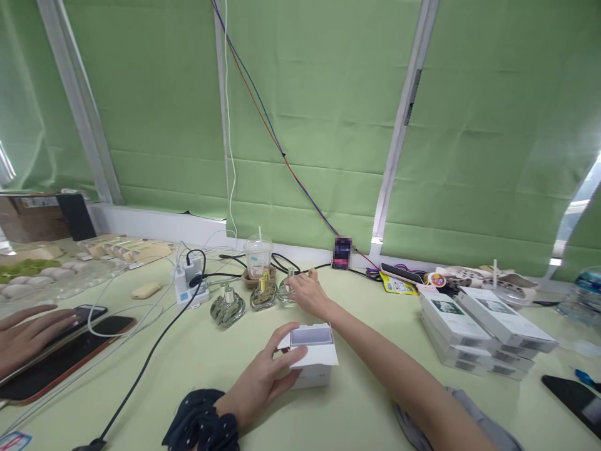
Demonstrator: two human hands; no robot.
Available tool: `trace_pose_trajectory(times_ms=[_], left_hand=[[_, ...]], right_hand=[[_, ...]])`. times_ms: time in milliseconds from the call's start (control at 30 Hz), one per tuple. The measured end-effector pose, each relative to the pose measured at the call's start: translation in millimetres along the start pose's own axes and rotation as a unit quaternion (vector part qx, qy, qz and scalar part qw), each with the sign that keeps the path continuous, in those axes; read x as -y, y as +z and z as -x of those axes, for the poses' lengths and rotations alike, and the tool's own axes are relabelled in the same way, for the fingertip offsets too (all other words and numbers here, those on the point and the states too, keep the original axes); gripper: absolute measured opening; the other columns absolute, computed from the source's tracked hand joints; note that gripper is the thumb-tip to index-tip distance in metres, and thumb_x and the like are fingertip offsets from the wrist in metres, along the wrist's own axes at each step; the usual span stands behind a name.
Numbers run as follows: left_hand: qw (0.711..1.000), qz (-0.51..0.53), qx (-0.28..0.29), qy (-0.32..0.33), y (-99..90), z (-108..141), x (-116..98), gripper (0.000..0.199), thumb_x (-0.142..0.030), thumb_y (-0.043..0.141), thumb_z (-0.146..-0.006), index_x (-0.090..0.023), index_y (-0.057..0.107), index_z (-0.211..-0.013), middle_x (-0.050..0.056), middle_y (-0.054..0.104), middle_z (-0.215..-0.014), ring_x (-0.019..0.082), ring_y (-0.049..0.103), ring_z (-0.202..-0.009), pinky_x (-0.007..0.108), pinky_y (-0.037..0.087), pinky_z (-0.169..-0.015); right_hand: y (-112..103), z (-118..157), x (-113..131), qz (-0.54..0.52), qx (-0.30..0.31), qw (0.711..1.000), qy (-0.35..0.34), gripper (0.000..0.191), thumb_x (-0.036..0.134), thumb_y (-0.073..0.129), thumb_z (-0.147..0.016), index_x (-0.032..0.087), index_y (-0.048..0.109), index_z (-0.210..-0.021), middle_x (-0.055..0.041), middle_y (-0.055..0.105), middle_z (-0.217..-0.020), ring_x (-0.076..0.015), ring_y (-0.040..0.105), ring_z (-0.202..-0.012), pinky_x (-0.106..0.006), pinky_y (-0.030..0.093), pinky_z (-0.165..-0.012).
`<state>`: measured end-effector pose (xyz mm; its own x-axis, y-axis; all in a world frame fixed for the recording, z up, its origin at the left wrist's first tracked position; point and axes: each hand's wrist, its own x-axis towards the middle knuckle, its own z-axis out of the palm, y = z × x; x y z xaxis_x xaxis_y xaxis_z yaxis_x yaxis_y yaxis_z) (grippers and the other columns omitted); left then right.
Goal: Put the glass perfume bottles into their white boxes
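Scrunchie (200, 421): at wrist of left hand (256, 382), clamped on open box (320, 358) | right hand (308, 294): at rightmost bottle (284, 292), beyond box; grip cannot be told | gold-topped bottle (263, 295): just left of rightmost

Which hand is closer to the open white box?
Left. The left hand holds the open white box; the right hand is beyond it, at a glass bottle.

Glossy glass bottles (228, 310) have shiny metallic necks (229, 293); the near box (315, 376) looks smooth card, far blinds (319, 100) creased cloth.
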<state>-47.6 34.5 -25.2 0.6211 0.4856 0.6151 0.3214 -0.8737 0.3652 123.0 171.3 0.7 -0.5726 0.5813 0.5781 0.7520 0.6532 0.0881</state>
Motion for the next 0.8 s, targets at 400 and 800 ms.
trace_pose_trajectory(times_ms=[400,800], left_hand=[[1.000,-0.018,0.001,0.003,3.8,1,5,0.048,-0.006,0.044,-0.088,-0.035,0.042,-0.127,0.009,0.031,-0.142,0.017,0.057,-0.110,0.030,0.050,-0.090],[0.999,-0.013,-0.009,0.029,11.2,3,15,0.047,-0.010,0.043,-0.089,-0.034,0.042,-0.129,0.010,0.027,-0.144,0.022,0.053,-0.117,0.032,0.052,-0.088]], right_hand=[[-105,53,19,-0.392,-0.226,0.887,0.092,0.044,0.032,0.070,-0.077,0.023,0.040,-0.109,-0.0030,0.058,-0.095,-0.0167,0.060,-0.084,-0.034,0.047,-0.078],[-107,110,44,-0.381,-0.247,0.885,0.097,0.038,0.030,0.069,-0.079,0.024,0.046,-0.109,-0.0032,0.053,-0.096,-0.0159,0.060,-0.087,-0.033,0.052,-0.080]])
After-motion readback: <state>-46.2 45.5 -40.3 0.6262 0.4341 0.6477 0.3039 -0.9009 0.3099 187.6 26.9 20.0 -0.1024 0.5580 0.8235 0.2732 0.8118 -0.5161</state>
